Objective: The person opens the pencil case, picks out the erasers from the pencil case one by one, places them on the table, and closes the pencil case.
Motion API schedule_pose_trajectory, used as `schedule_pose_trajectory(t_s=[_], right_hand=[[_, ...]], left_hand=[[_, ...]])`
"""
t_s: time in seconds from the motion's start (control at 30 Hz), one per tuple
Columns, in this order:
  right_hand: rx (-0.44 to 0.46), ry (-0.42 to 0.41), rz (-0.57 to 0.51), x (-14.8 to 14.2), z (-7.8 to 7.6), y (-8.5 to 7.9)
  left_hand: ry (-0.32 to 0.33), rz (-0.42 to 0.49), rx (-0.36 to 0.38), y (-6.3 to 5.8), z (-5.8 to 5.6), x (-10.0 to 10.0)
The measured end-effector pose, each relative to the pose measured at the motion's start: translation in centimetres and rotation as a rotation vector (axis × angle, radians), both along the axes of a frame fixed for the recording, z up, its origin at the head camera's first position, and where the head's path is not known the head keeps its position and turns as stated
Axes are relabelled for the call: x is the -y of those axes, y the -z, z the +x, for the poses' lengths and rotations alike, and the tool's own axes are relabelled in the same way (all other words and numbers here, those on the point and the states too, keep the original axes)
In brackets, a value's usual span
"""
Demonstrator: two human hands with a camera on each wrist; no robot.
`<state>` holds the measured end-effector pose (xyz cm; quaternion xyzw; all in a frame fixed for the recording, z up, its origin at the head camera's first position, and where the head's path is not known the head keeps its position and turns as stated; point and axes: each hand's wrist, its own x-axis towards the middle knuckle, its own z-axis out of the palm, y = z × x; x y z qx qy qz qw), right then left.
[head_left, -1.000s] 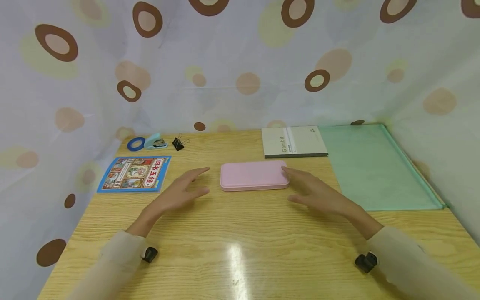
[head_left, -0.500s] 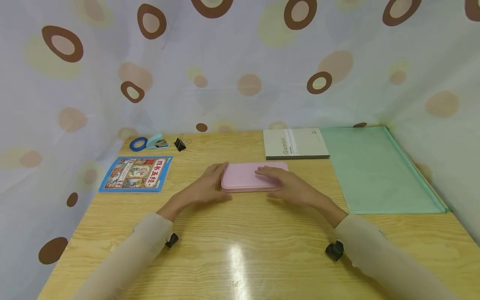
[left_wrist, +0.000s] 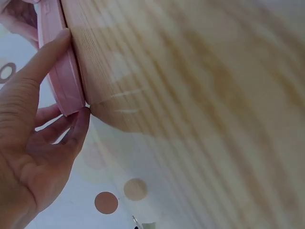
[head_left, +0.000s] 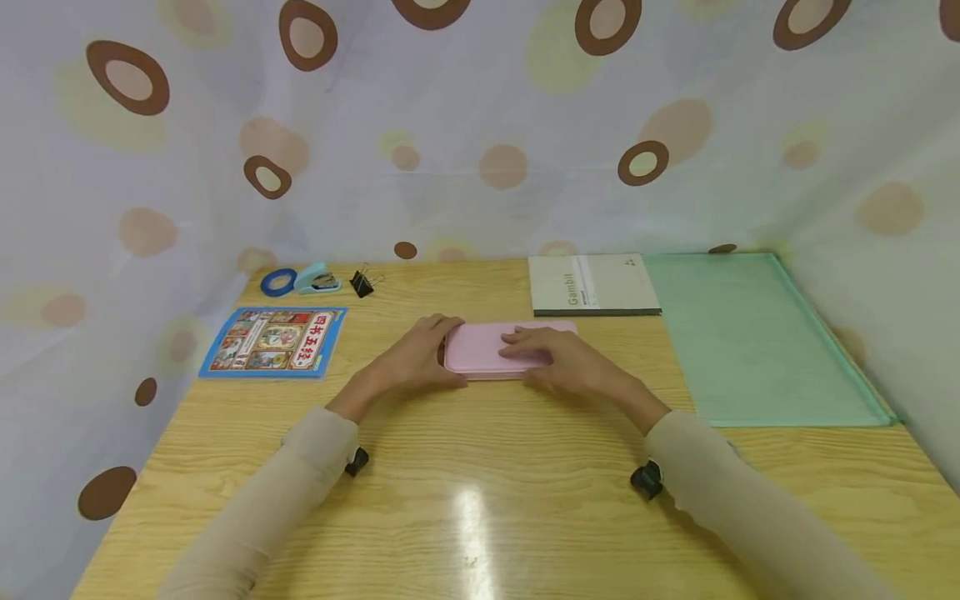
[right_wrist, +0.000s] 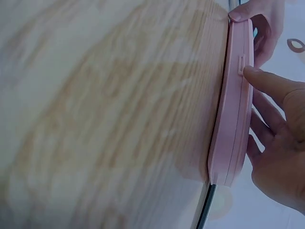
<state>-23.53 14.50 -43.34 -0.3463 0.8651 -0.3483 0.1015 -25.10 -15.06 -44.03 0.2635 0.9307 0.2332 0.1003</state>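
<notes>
A pink pencil case (head_left: pixel 480 346) with rounded corners lies closed on the wooden table, its long side towards me. At its left end my left hand (head_left: pixel 417 357) grips the case, fingers round the end and thumb on the front side. My right hand (head_left: pixel 573 364) reaches over the right half of the lid. In the right wrist view its thumb presses the front rim right at a small latch (right_wrist: pixel 241 65), while the other fingers lie across the lid. The case's end (left_wrist: pixel 71 95) stands between thumb and fingers in the left wrist view.
A blue-edged picture book (head_left: pixel 273 343) lies at left. Behind it are a blue tape roll (head_left: pixel 278 283), a light-blue stapler (head_left: pixel 317 279) and a black binder clip (head_left: pixel 362 284). A Gambit notebook (head_left: pixel 611 287) and a green translucent mat (head_left: pixel 757 342) lie at back right.
Both hands have moved inward to the pencil case. The left has taken hold of its left end; the right has slid left over the lid, its thumb now at the front rim.
</notes>
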Motion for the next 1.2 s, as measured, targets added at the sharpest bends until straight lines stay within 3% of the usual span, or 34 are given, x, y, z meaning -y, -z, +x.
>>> schedule_pose_trajectory(t_s=[0.2, 0.37, 0.5, 0.7, 0.87, 1.2], right_hand=[[0.0, 0.051, -0.004, 0.4, -0.2, 0.0], [-0.037, 0.1, -0.04, 0.9, -0.7, 0.2], [-0.076, 0.112, 0.003, 1.1, -1.1, 0.0], [-0.229, 0.031, 0.12, 0.6, -1.5, -0.8], [-0.35, -0.079, 0.131, 0.4, -1.8, -1.2], [-0.333, -0.115, 0.102, 0.6, -1.9, -1.8]], left_hand=[[-0.015, 0.005, 0.025, -0.1, -0.7, 0.5], [-0.019, 0.06, 0.09, -0.6, -1.3, 1.2], [-0.026, 0.074, 0.136, -1.1, -1.5, 1.4], [-0.032, 0.079, 0.176, -1.4, -1.7, 1.1], [-0.032, 0.084, 0.188, -1.4, -1.8, 0.9], [-0.024, 0.091, 0.192, -1.4, -1.6, 1.0]])
